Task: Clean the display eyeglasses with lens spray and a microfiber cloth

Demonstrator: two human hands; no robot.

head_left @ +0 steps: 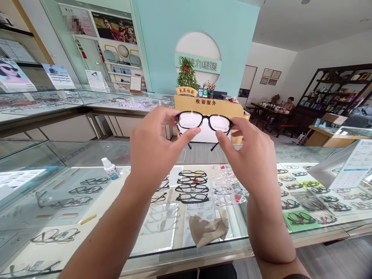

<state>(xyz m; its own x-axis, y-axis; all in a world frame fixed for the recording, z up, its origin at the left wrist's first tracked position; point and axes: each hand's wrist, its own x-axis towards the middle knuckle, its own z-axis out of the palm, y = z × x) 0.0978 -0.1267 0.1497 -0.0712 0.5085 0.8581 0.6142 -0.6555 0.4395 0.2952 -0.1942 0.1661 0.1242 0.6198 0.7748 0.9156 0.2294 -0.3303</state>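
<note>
Raised above a glass display counter is a pair of black-framed eyeglasses [205,117], its clear lenses carrying small printed text. My left hand [157,143] pinches the frame's left end between thumb and fingers. At the right end, my right hand [251,151] grips it the same way. The temple arms point away and down, their tips showing beneath the lenses. On the counter below lies a crumpled beige cloth [207,228]. A white spray bottle [110,169] stands to the left of my left forearm.
Rows of eyeglasses [192,188] lie inside the glass counter. A yellow strip [88,219] is at left, a leaning white sign [353,166] at right. Beyond stand a wooden cashier desk [209,104] with a plant [186,75], and another person [289,104] seated at a far table.
</note>
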